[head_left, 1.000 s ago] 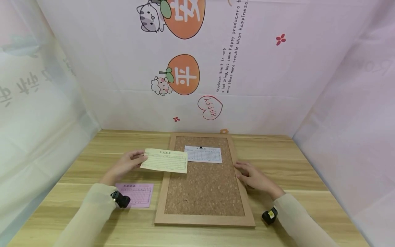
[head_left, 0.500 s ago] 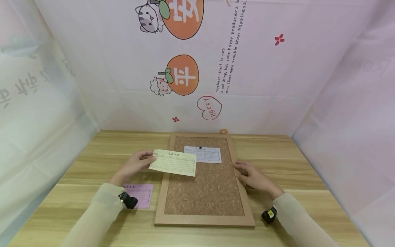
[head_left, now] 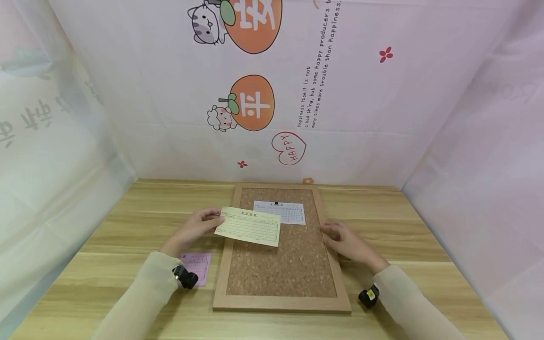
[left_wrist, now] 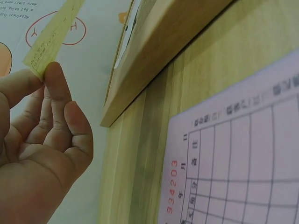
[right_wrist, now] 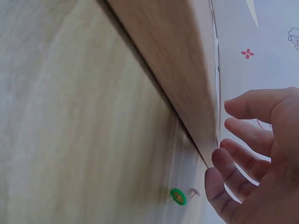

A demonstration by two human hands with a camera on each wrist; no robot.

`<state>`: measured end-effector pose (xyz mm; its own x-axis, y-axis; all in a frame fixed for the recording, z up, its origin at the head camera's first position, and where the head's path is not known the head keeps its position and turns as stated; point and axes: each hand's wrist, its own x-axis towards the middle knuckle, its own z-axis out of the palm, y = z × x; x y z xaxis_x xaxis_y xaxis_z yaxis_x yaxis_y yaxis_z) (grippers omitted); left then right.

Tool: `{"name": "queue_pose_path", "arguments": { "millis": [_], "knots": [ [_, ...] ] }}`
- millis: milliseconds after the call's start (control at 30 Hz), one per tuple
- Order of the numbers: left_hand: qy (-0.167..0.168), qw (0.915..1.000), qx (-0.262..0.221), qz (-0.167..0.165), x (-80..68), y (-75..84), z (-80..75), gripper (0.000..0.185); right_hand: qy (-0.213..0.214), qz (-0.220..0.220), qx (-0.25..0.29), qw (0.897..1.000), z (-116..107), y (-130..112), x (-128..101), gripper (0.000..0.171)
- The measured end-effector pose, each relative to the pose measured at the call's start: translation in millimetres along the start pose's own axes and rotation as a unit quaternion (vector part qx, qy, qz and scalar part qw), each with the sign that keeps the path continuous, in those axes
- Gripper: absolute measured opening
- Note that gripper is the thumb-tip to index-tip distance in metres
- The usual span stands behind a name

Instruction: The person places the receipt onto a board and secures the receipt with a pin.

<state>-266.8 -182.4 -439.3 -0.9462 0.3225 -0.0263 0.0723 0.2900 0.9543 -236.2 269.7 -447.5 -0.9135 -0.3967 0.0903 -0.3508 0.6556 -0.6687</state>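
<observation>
The left hand (head_left: 193, 231) pinches the left end of a yellow slip (head_left: 250, 229) between thumb and fingertip, holding it above the left part of a corkboard (head_left: 289, 269). The right hand (head_left: 346, 243) is loosely spread at the board's right edge, fingers slightly bent; whether they touch the frame is hard to tell. A black pin (head_left: 276, 203) sits at the top of a white slip (head_left: 295, 215) on the board's far part. A pink slip (head_left: 199, 269) lies left on the bench (head_left: 395, 231); a green tack (right_wrist: 178, 197) lies right.
</observation>
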Motion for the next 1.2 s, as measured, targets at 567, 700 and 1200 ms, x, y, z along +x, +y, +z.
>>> {"name": "queue_pose_path", "arguments": {
  "millis": [567,700,1200],
  "knots": [
    [0.005,0.9998,-0.02,0.0,7.7,6.1,21.0,0.054,0.01,0.008,0.024,1.0,4,-26,9,0.034],
    [0.003,0.9997,-0.023,0.003,10.0,8.8,26.9,0.053,0.008,0.011,0.055,0.998,7,-31,12,0.034],
    [0.008,0.9998,-0.017,-0.004,13.2,13.8,47.2,0.05,-0.012,0.051,0.172,0.984,18,-52,20,0.041]
  ]
}}
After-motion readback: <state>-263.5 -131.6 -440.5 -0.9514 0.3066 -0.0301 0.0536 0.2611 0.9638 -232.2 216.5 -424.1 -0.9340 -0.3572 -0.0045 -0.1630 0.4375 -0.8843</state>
